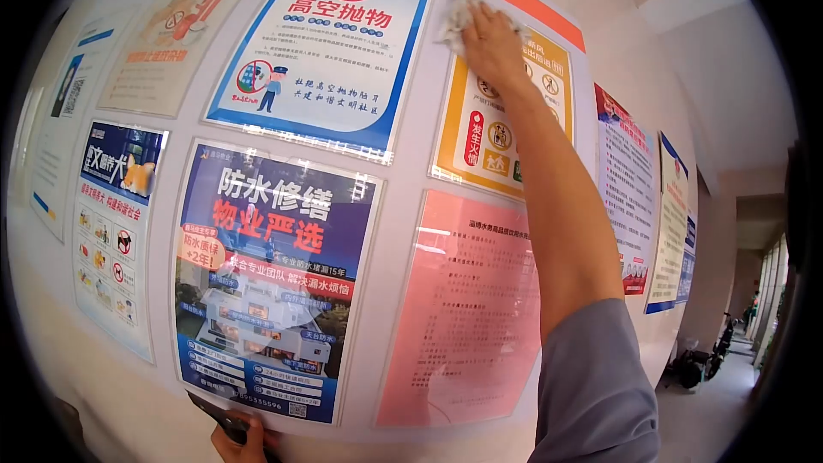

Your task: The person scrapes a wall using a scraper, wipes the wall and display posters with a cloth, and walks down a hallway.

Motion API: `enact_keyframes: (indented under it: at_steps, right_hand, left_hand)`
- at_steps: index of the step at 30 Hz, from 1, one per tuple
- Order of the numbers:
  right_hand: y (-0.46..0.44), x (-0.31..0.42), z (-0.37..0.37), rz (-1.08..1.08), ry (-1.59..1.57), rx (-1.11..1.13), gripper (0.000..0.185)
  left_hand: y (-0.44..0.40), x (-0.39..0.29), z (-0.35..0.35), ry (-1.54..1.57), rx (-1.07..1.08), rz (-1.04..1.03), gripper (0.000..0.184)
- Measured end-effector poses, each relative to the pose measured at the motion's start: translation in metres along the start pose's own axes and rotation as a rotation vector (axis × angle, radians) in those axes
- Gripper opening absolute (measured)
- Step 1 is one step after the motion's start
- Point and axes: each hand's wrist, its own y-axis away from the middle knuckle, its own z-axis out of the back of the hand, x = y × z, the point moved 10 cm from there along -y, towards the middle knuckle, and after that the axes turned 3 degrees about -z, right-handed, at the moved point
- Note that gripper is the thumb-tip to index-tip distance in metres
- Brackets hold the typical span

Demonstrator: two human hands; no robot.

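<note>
My right hand (495, 45) presses a crumpled whitish cloth (459, 21) against the board, at the top left corner of a yellow poster (454, 141). The bare forearm and grey sleeve cross in front of that poster and a pink notice (463, 309) below it. Down at the bottom edge, my left hand (243, 439) is wrapped round a dark, flat object (213, 412), just under the blue poster (274, 291) with a house on it. Part of this object is hidden by the fingers.
A blue-bordered poster (321, 51) hangs left of the yellow one, and more posters (116, 240) line the board's left side. Further notices (627, 184) are on the wall at the right. Beyond them runs a corridor with a dark wheeled vehicle (693, 366).
</note>
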Motion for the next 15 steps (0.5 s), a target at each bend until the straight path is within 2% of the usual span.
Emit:
enact_keyframes:
  at_steps: [2,3,6,7,8,9,10,12,15]
  right_hand:
    - [0.017,0.053,0.009,0.141,-0.064,0.074,0.043]
    - [0.025,0.056,0.015,0.178,-0.112,0.041,0.041]
    - [0.035,0.013,0.032,0.179,-0.047,-0.084,0.037]
    - [0.030,-0.037,0.035,0.027,-0.009,-0.111,0.033]
    - [0.034,-0.074,0.043,-0.048,0.209,-0.087,0.031]
    - [0.038,-0.134,0.044,-0.367,0.249,-0.085,0.035]
    - [0.046,-0.166,0.044,-0.541,0.212,-0.079,0.039]
    - [0.049,-0.160,0.046,-0.665,0.237,-0.064,0.042]
    - [0.038,-0.152,0.038,-0.675,0.184,-0.035,0.041]
  left_hand:
    - [0.003,-0.001,-0.004,-0.031,0.019,0.007,0.013]
    - [0.002,0.002,-0.003,-0.032,0.015,0.007,0.015]
    - [-0.004,0.002,-0.002,-0.036,0.023,-0.046,0.018]
    - [-0.004,-0.001,-0.002,-0.048,0.048,-0.069,0.019]
    - [-0.004,-0.005,-0.004,-0.024,0.034,-0.070,0.020]
    - [-0.006,-0.001,-0.003,-0.041,0.040,-0.046,0.021]
    - [-0.006,0.004,-0.001,-0.058,0.048,-0.014,0.021]
    - [-0.004,0.006,-0.002,-0.075,0.014,0.006,0.022]
    - [-0.001,-0.009,-0.003,-0.067,-0.039,-0.100,0.021]
